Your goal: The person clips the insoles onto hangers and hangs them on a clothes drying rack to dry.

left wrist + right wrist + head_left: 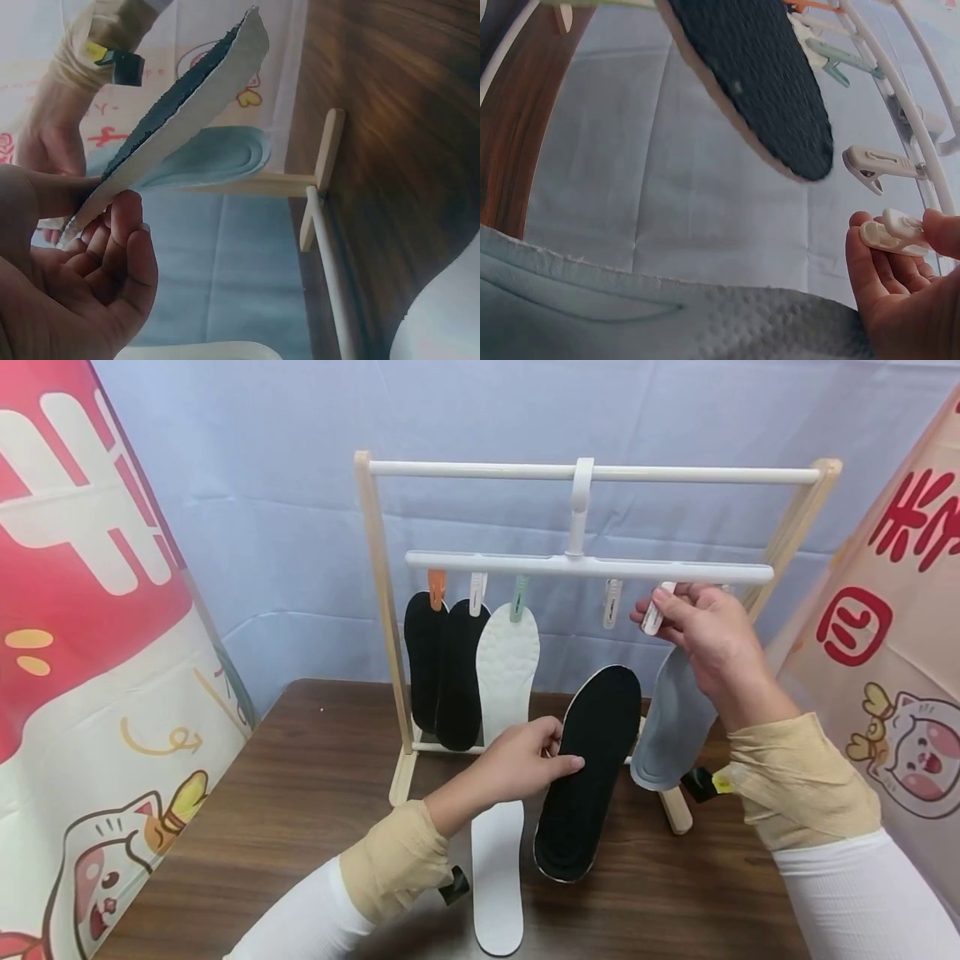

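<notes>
My left hand (517, 760) pinches a black insole (600, 735) with a pale underside, thumb on its dark face. The insole is tilted in front of the rack, apart from the clips. Up at the hanger bar, my right hand (708, 631) pinches a white clip (894, 231) between thumb and fingers. Beside it hangs another white clip (612, 603) holding nothing. Below my right hand is a grey insole (671, 727); its upper end is hidden behind the hand. Farther left, two black insoles (459, 685) and a white insole (507, 660) hang from clips.
A white clip hanger (487, 562) hooks over the top rail of a wooden rack (384, 568) on the brown table (300, 777). Another white insole (497, 885) lies near the front. Printed cloths (67, 610) flank both sides.
</notes>
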Available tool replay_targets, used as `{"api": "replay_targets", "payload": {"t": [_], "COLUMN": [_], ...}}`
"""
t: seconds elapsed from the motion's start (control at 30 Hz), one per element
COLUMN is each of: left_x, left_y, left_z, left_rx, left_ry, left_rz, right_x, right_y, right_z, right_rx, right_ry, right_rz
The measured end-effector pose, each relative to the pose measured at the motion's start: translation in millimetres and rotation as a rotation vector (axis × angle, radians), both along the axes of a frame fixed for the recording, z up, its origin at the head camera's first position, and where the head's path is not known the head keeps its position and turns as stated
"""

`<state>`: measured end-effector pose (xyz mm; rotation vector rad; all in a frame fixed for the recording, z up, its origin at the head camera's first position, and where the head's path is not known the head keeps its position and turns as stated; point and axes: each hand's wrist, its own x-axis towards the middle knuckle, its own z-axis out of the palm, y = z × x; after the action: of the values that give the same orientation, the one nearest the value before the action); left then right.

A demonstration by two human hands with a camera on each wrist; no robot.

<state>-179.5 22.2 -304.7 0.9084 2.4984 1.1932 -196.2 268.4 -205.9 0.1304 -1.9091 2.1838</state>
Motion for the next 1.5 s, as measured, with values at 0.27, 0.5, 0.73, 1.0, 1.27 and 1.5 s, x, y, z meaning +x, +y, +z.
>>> {"api": "replay_targets", "payload": {"t": [0.27,0.5,0.73,1.0,1.27,1.5], "left_x": [-7.1,-16.0,-20.1,-22.4,-26.3,-27.9], "left_y": [12,21,26,31,36,38], "left_z": [9.0,11.4,15.0,19.2,19.6,20.5], "left_rx": [-0.008,-0.004,-0.012,-0.007,0.016,0.041], "left_ry": [0.000,0.015,0.016,0.000,0.013,0.001], "left_rz": [-0.004,-0.001,-0.012,-0.004,-0.005,0.007], "right_x": [1.6,2.1,3.0,2.6,3.0,3.9], "right_y": [-2,-3,-3,-3,-3,-3], "right_z": [-1.5,-2.3,-2.4,-1.7,-2.4,-4.5], "right_rx": [-0.029,-0.040,-0.039,-0.026,-0.009,0.011], "right_ry": [0.014,0.024,0.020,0.003,0.000,-0.007], "right_rz": [-0.002,-0.003,-0.009,-0.006,0.004,0.002]}}
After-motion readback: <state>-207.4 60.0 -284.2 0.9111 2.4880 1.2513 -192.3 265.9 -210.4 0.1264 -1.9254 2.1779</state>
